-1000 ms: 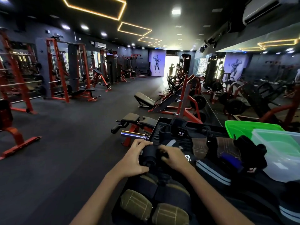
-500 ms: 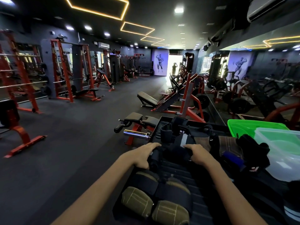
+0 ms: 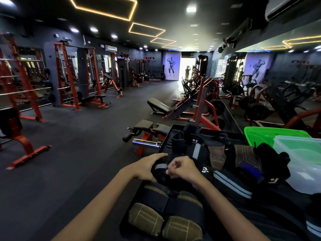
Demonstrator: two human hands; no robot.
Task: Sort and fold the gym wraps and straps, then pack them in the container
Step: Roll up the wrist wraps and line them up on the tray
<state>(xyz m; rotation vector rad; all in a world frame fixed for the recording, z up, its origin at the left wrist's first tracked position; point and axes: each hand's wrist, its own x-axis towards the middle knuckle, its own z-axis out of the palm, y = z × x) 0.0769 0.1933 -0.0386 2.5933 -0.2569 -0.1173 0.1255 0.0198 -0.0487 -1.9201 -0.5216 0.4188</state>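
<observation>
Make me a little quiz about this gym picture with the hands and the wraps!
1. True or false: both hands hold one black wrap.
2. Which tub is nearer the person: A) green, B) clear?
3. Fill in: the silver bar end lies to the ___ of the tray.

Key:
1. True: left hand and right hand grip the wrap.
2. B: clear tub, green tub.
3. Left: bar end, tray.

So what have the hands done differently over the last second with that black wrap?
Half a second ago both hands were spread apart on the pile. Now they have drawn together: the left hand cups the rolled black wrap and the right hand pinches its end. The green container, the clear tub and the olive pads lie as before.
</observation>
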